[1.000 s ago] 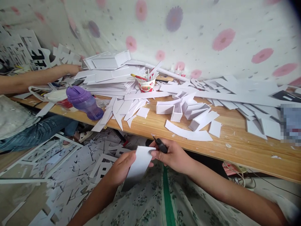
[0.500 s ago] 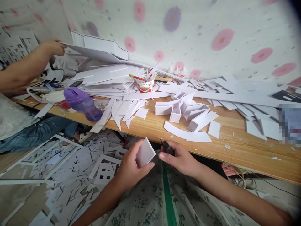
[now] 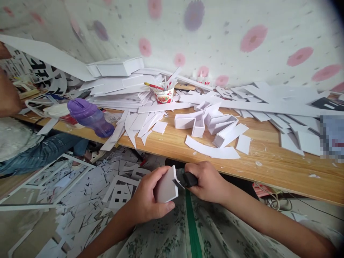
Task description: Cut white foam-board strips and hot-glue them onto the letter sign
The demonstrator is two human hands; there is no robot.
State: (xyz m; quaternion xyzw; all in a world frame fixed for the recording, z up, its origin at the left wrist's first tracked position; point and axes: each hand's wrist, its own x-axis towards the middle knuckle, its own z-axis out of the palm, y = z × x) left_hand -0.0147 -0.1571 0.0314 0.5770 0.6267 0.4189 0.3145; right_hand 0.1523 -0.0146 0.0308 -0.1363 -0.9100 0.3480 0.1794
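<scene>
Over my lap, my left hand (image 3: 150,195) grips a small white foam board piece (image 3: 166,188) by its sides, thumb below and fingers behind. My right hand (image 3: 208,181) is closed around a black-handled utility knife (image 3: 189,179). Its blade end meets the right edge of the board, where a thin sliver (image 3: 179,183) curls away. On the table just beyond lie a curved white strip (image 3: 212,148), a small rectangular piece (image 3: 243,144) and several white box-shaped channels (image 3: 199,125) standing together.
A wooden table (image 3: 282,172) bears piles of white board scraps (image 3: 292,125), a paper cup of tools (image 3: 164,96) and a purple bottle (image 3: 90,118). At left, another person's arm (image 3: 8,93) is beside a large raised board (image 3: 48,53). Offcuts (image 3: 80,208) litter the floor.
The knife has moved left from beside the board onto its edge, and a sliver now peels off. At left, the co-worker's arm and large board have shifted left; the boxy piece sits lower.
</scene>
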